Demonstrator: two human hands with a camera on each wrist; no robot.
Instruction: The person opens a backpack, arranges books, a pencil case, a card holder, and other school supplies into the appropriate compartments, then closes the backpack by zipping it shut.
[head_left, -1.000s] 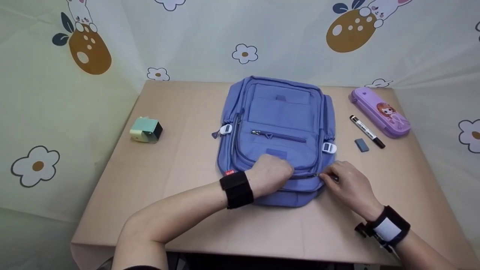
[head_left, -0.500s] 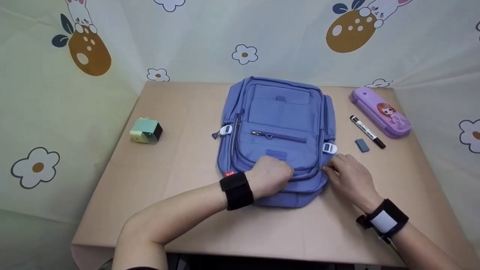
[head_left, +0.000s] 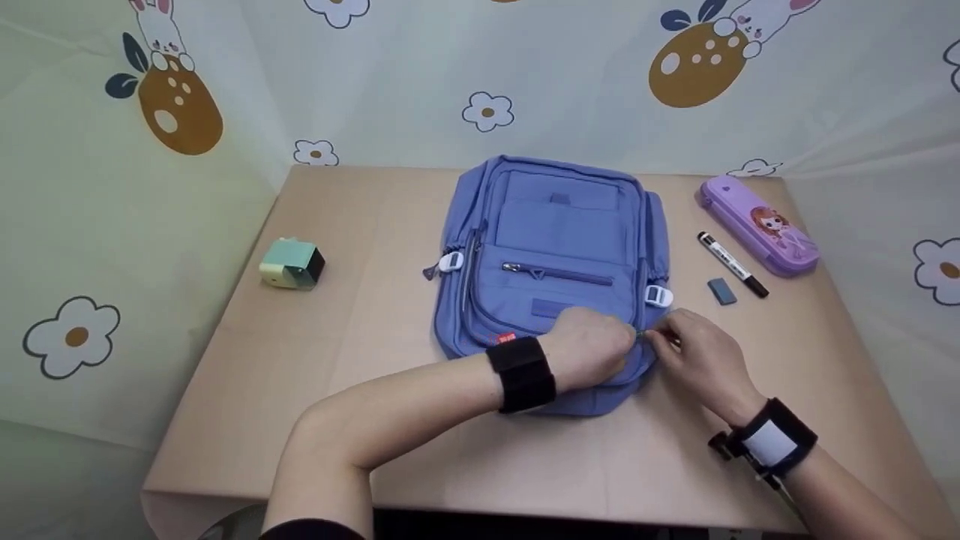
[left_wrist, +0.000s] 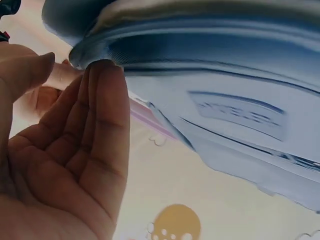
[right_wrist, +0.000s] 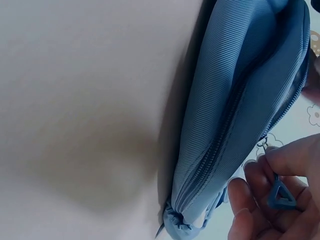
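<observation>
A blue backpack (head_left: pixel 559 229) lies on its back on the table, front pockets up. My right hand (head_left: pixel 701 360) is at its lower right corner, thumb and fingers pinching a zipper pull whose triangular tab (right_wrist: pixel 282 195) hangs in the palm. Part of the front zipper (right_wrist: pixel 295 100) runs up from the pull, with its teeth apart. My left hand (head_left: pixel 592 349) lies across the bag's lower front, close to the right hand. In the left wrist view its fingers (left_wrist: pixel 107 100) reach nearly straight to the bag's edge by the gaping pocket, with the thumb held apart from them.
To the bag's right lie a purple pencil case (head_left: pixel 757 225), a black-and-white marker (head_left: pixel 731 262) and a small blue-grey eraser (head_left: pixel 722 291). A green and yellow box-shaped item (head_left: pixel 292 262) stands at the left of the table (head_left: pixel 360 330). Patterned cloth hangs behind and at both sides.
My left hand has moved right along the bag's lower front toward the right hand. The right hand has shifted slightly up the bag's side with the zipper pull.
</observation>
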